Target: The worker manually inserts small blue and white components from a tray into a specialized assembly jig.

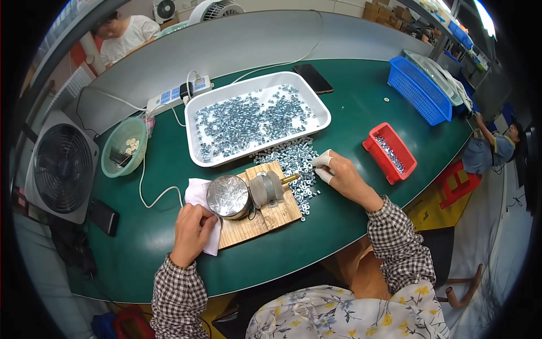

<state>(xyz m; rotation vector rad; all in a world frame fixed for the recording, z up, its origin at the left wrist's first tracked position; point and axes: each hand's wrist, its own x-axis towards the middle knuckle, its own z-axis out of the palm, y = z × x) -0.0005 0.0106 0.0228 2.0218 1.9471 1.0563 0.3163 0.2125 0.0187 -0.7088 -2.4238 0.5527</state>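
Note:
My left hand (192, 230) rests at the left end of a wooden board (248, 229), its fingers pinched together over a folded white cloth (197, 193). What lies between the fingertips is hidden. On the board stand a round tin with a crinkled foil-like top (228, 195) and a small grey motor-like device (265, 189) with a brass-coloured shaft (291, 178) pointing right. My right hand (344, 176), with white covers on some fingertips, reaches the right edge of a loose pile of small metal nuts (294, 158). Its fingers are drawn together; their contents are too small to make out.
Behind the pile, a white tray (189, 135) holds many more nuts. A red bin (407, 172) stands right, a blue basket (423, 93) far right. A phone (314, 78), power strip (179, 95), green bowl (107, 152) and fan (63, 166) surround the tray. Two people are beyond the table.

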